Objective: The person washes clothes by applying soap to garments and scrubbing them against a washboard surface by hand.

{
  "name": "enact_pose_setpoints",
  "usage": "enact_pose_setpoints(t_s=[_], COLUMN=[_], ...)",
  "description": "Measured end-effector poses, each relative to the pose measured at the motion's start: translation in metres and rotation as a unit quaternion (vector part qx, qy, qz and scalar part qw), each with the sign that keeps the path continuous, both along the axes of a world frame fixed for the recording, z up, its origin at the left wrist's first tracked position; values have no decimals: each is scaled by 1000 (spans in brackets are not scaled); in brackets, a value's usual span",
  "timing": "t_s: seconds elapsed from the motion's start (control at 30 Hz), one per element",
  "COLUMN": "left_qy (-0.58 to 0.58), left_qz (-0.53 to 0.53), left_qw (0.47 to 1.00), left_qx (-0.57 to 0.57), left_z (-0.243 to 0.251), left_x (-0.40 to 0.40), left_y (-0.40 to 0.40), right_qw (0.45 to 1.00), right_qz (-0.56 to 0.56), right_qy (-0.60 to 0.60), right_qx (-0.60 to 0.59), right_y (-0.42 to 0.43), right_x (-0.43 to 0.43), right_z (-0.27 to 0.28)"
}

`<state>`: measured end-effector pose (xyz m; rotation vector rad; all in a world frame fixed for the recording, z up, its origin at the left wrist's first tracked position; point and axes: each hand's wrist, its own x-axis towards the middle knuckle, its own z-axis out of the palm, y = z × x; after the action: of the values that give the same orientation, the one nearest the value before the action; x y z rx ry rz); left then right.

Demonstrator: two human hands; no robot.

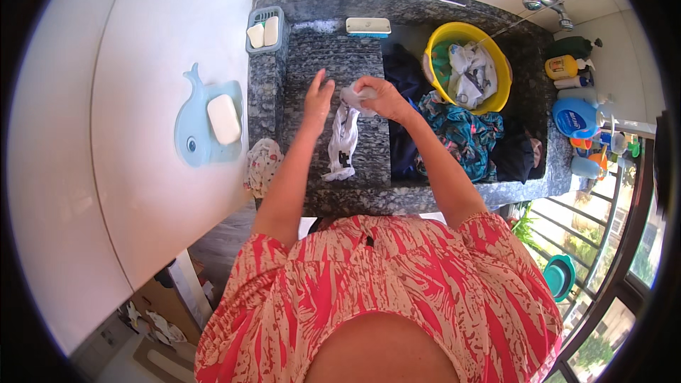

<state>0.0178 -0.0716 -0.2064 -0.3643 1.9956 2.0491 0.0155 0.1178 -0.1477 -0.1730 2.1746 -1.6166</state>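
My right hand [387, 98] grips the bunched upper end of a white sock [343, 135], which looks wet. The lower part of the sock, with a black patch near its end, trails down over the ridged granite washboard [364, 154]. Just left of the sock my left hand [319, 100] hovers above the ridges, fingers apart and holding nothing. Behind the hands, a white scrub brush with blue bristles [368, 26] lies at the washboard's top edge, beside some suds [315, 26].
Right of the washboard, the basin holds a yellow bucket [506, 82] with wet clothes, teal patterned fabric [463, 138] and dark garments [401, 72]. Soap bars rest in a basket [266, 12] and a whale-shaped dish [186, 117]. Several bottles [575, 117] line the right ledge below taps [532, 0].
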Motion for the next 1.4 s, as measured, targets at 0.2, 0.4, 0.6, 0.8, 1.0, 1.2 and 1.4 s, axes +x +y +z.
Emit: enact_pose_setpoints(t_s=[0.2,0.4,0.6,0.8,1.0,1.2,1.4], left_qy=[-125,-70,27,96,-49,-89,230], left_qz=[-274,-264,-125,-72,-40,-31,123], left_qw=[948,949,939,990,990,990,965], left_qx=[104,157,319,74,124,101,-26], left_z=[133,179,191,202,195,178,193], left_x=[-25,0,19,44,53,64,60], left_y=[-15,-17,-19,-22,-25,-14,-20], right_qw=[980,971,964,965,990,991,971], right_qz=[82,73,99,-1,-79,-4,179], right_qy=[45,107,127,251,9,-32,38], right_qx=[-175,-203,-213,75,-119,-131,152], right_y=[18,29,25,40,39,28,78], right_x=[-23,-22,-16,-20,-8,-12,-2], right_z=[136,168,173,139,128,132,97])
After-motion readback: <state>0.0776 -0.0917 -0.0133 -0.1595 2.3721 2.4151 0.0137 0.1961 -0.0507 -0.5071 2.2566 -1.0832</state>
